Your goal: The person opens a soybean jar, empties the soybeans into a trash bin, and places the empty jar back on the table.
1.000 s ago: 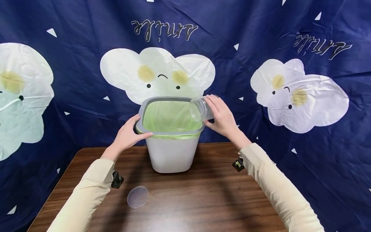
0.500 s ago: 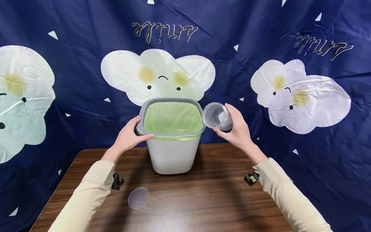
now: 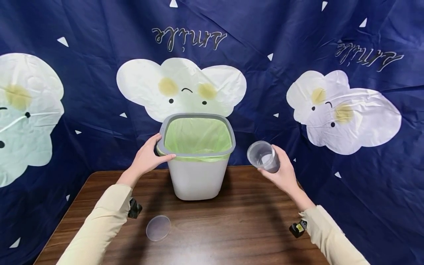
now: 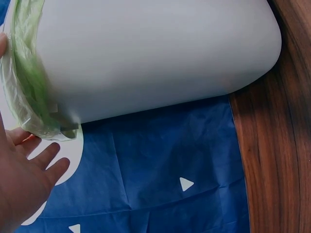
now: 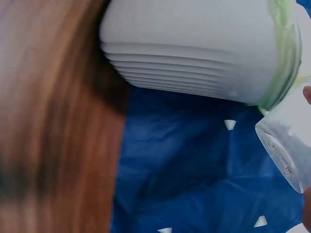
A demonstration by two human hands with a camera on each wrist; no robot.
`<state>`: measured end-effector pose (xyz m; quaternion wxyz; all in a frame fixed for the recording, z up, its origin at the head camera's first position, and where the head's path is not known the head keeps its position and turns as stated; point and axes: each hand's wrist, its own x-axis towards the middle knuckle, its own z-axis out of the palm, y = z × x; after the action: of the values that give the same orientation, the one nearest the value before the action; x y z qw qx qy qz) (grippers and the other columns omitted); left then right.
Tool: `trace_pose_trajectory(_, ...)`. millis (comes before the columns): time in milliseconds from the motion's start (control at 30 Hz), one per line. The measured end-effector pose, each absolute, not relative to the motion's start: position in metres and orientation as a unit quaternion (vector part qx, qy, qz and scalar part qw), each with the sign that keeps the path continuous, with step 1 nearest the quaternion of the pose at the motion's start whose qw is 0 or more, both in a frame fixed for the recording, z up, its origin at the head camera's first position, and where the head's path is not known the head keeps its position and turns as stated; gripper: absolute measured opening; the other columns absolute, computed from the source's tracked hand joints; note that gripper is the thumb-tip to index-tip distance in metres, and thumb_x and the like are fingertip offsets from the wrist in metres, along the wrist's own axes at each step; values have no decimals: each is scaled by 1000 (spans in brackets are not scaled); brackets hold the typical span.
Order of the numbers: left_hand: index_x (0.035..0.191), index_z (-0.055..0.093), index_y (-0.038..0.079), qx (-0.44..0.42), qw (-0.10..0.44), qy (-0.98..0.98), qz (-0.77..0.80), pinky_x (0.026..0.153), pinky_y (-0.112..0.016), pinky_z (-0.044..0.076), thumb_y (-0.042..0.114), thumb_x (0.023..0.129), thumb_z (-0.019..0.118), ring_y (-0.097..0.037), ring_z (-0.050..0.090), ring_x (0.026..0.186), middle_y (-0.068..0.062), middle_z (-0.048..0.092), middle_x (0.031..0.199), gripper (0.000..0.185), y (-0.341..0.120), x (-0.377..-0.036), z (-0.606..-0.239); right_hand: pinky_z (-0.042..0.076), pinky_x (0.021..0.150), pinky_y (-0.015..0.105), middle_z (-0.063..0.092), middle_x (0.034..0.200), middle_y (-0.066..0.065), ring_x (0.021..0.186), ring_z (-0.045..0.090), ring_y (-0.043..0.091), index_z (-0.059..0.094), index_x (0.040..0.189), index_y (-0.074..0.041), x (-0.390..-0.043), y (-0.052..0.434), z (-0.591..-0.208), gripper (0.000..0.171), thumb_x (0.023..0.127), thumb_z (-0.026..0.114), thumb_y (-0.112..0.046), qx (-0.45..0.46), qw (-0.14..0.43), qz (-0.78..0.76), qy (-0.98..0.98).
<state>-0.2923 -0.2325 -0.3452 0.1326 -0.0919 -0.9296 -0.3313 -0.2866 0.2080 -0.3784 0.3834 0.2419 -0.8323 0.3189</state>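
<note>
The blue backdrop [image 3: 82, 92] with its cloud print hangs behind everything, and the wooden counter [image 3: 232, 228] carries the rest; on it stands 1 white bin [image 3: 197, 176] with a grey rim and a green liner [image 3: 198, 136], set near the far edge. The left hand [image 3: 145, 156] grips the bin's near-left rim, thumb laid along the top and fingers [image 4: 46, 155] curled round the outside. The right hand [image 3: 281, 173] holds 1 clear jar [image 3: 263, 156] in the air to the right of the bin and apart from it, fingers wrapped round its body, mouth tilted up toward the camera; it looks empty, though the glare makes that uncertain. The jar's flat clear lid [image 3: 158, 228] lies on the counter near the left sleeve. Judged from this, the jar wants a firm, even wrap since smooth plastic may slip; the left hand's hold should keep the light bin from tipping or sliding.
</note>
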Motion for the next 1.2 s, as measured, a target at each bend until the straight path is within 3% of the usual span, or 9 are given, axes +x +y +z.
trace_pose_trajectory(267,142,27,2,-97,136,-928,-333,103,-52,24,54,72,68,-34,24,133,-15,25,147,97,-229,-295,-348,27,93,8,52,121,21,109,48,31,47,126,2,-279,215,-436,86,50,85,-10,209,351,380,-830)
trace_pose_trajectory(467,142,26,3,-99,132,-928,-333,104,-52,24,56,72,67,-33,22,134,-13,24,148,97,-227,-298,-351,29,89,5,54,118,20,105,50,27,48,125,2,-269,211,-476,83,51,85,-6,173,319,431,-826)
trace_pose_trajectory(767,142,26,4,-95,126,-930,-331,104,-52,24,58,72,66,-33,22,134,-13,23,148,97,-228,-301,-350,43,76,17,59,109,15,92,54,16,51,123,1,-259,194,-528,79,53,85,-8,100,284,467,-831)
trace_pose_trajectory(1200,142,26,2,-96,128,-931,-329,103,-52,24,58,72,66,-34,23,133,-14,23,147,97,-230,-303,-349,48,75,37,59,106,16,91,55,23,50,122,3,-253,177,-575,75,58,84,-17,43,248,479,-841)
